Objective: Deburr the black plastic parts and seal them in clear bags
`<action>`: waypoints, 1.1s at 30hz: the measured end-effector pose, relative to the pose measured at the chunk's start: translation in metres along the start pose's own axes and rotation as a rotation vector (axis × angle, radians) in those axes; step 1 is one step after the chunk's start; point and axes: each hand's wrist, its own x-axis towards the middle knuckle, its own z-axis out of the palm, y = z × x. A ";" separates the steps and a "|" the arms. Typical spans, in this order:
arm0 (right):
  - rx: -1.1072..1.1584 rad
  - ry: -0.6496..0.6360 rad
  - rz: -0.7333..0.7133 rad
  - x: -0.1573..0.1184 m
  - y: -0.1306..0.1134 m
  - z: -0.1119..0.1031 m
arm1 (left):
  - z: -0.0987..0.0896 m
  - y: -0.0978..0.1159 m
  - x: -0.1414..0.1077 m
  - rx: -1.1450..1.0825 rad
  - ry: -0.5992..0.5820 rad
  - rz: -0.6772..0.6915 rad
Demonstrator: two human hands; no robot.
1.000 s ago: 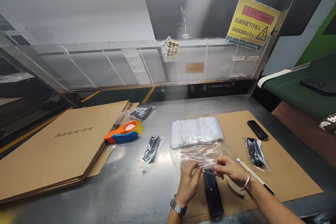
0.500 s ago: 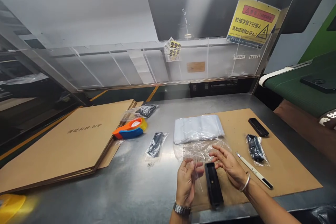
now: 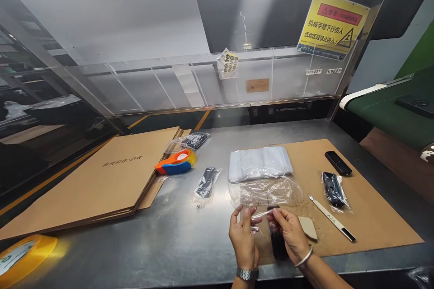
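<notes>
My left hand and my right hand face each other above the cardboard sheet's front left part. Clear plastic film stretches between them. The fingertips of my right hand are pinched on one end of it; the fingers of my left hand are curled and partly spread around the other end. Below them lies a black oblong case, partly covered by my right hand. Beside that hand a beige flat piece rests on the cardboard. Behind both hands is a stack of clear bags.
Tweezers, a bagged black part and a black tray lie on the right of the cardboard. Leftward are another bagged part, a tape dispenser, stacked cardboard and a tape roll.
My right hand has closed its fingertips on the film and moved nearer my left hand, over the black case. The beige piece now shows beside it. The view has shifted slightly.
</notes>
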 end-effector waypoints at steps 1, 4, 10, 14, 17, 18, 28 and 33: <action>0.012 -0.014 0.024 -0.002 0.000 0.000 | 0.000 -0.002 0.000 0.015 0.010 0.009; 0.019 -0.055 0.064 -0.010 0.002 0.003 | 0.001 -0.008 0.002 0.046 0.034 0.024; -0.066 -0.003 -0.023 -0.007 0.006 0.003 | -0.010 -0.018 0.009 0.134 0.089 0.090; -0.156 -0.034 -0.087 -0.003 0.004 0.001 | -0.020 -0.013 0.001 0.253 0.034 0.162; -0.215 -0.118 -0.107 -0.003 0.005 0.004 | -0.020 -0.006 -0.009 0.334 -0.259 0.080; -0.234 -0.145 -0.109 -0.003 0.006 0.004 | -0.019 -0.004 -0.011 0.352 -0.340 0.049; -0.714 -0.173 -0.377 -0.001 -0.012 -0.004 | -0.033 -0.007 -0.006 0.542 -0.103 0.258; -1.050 -0.341 -0.612 -0.011 -0.022 0.013 | -0.040 -0.007 -0.011 1.034 -0.095 0.940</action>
